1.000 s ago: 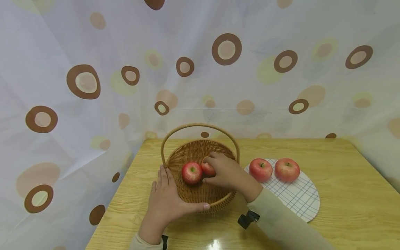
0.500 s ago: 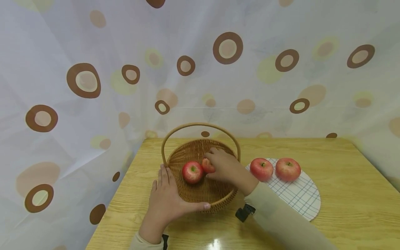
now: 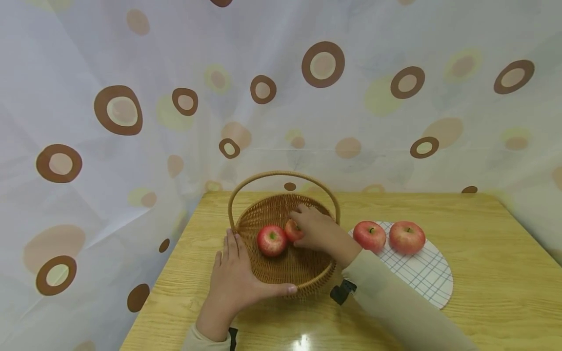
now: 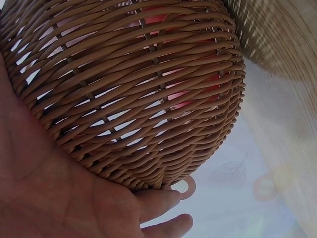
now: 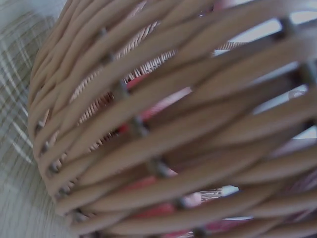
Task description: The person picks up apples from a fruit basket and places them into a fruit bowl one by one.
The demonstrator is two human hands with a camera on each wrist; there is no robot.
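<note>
In the head view a brown wicker basket (image 3: pixel 303 268) with an arched handle stands on the table, holding two red apples. One apple (image 3: pixel 271 241) sits stem up in its middle. Against that one's right side is a second apple (image 3: pixel 292 231), gripped by my right hand (image 3: pixel 313 229), which reaches in over the rim and hides part of it. My left hand (image 3: pixel 234 280) rests along the basket's near left rim, fingers straight and thumb spread. The left wrist view shows its palm (image 4: pixel 54 183) against the outer weave. Basket weave (image 5: pixel 163 124) fills the right wrist view, red showing through gaps.
Right of the basket lies an oval white mat (image 3: pixel 428 278) with blue checks. Two more red apples, a left one (image 3: pixel 370 236) and a right one (image 3: pixel 407 237), sit on it. A patterned curtain (image 3: pixel 281 117) hangs behind the wooden table (image 3: pixel 491 273).
My right hand has shifted slightly up and back off the second apple, so more of it and its stem show. My left hand stays on the rim. The head view has tilted slightly.
</note>
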